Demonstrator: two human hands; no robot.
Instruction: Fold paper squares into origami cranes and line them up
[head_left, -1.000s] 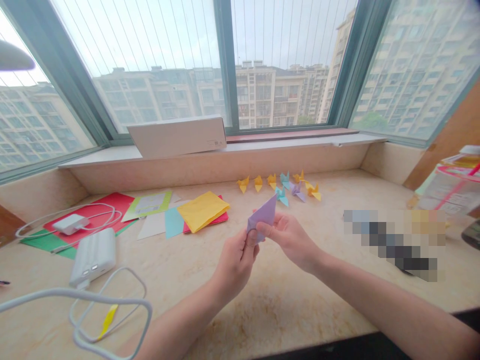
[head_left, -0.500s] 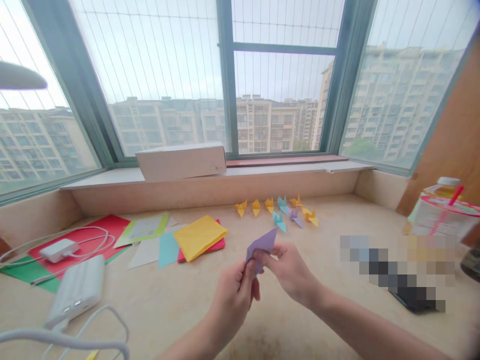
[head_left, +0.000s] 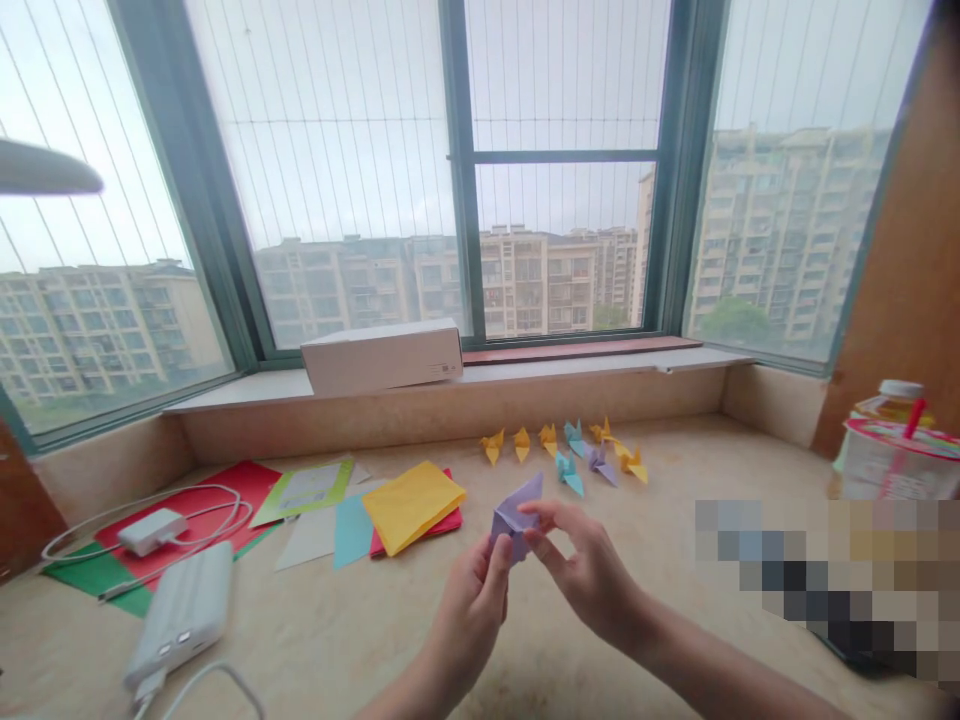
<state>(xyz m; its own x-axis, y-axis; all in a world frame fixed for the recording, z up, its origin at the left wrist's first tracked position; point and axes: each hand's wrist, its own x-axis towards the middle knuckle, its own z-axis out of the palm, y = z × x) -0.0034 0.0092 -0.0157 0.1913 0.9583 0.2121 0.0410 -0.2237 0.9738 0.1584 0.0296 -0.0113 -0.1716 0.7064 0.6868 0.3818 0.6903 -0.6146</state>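
Observation:
A folded sheet of purple origami paper (head_left: 525, 497) is held up over the table between both my hands. My left hand (head_left: 472, 590) pinches its lower left part, thumb on the near face. With thumb and forefinger, my right hand (head_left: 585, 560) grips the paper's right side. One pointed corner sticks up to the upper right. Just beyond stand several small paper cranes in yellow, blue and purple, among them a blue crane (head_left: 568, 473) and a purple crane (head_left: 600, 465). A yellow paper stack (head_left: 414, 505) lies to the left, on top of red paper.
On the left are a white power bank (head_left: 184, 610), a charger (head_left: 153, 531) with cable, and red paper (head_left: 259, 490). A white box (head_left: 382, 360) sits on the sill. To the right stand a cup with a red straw (head_left: 900, 455) and a bottle (head_left: 896, 400); a blurred patch hides part of the table.
The view has tilted up a little and shifted left. My right fingers have moved onto the near face of the purple paper, which is turned slightly and shows an opened fold.

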